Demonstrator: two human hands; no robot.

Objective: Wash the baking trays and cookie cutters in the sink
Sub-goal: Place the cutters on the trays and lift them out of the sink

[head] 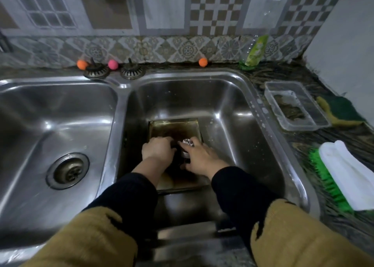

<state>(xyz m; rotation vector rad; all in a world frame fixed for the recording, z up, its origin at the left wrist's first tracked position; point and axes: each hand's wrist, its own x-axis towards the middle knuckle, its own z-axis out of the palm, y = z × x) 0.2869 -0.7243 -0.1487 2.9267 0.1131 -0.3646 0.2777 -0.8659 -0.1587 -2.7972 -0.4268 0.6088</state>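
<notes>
A dark, stained square baking tray (175, 129) lies flat on the bottom of the right sink basin (232, 113). Both my hands reach down into it. My left hand (157, 150) is curled, knuckles up, over the tray's middle; what its fingers hold is hidden. My right hand (200, 157) lies beside it with fingers spread, and a small shiny metal cookie cutter (187, 141) shows at its fingertips, touching them. The near part of the tray is covered by my wrists and dark sleeves.
The left basin (40, 125) has an open drain (67, 171). Two strainer plugs (132, 70) and small coloured balls sit on the back ledge, with a green soap bottle (255, 51). On the right counter are a clear plastic container (293, 104), a sponge (342, 111), a green brush (327, 181) and a white cloth (352, 175).
</notes>
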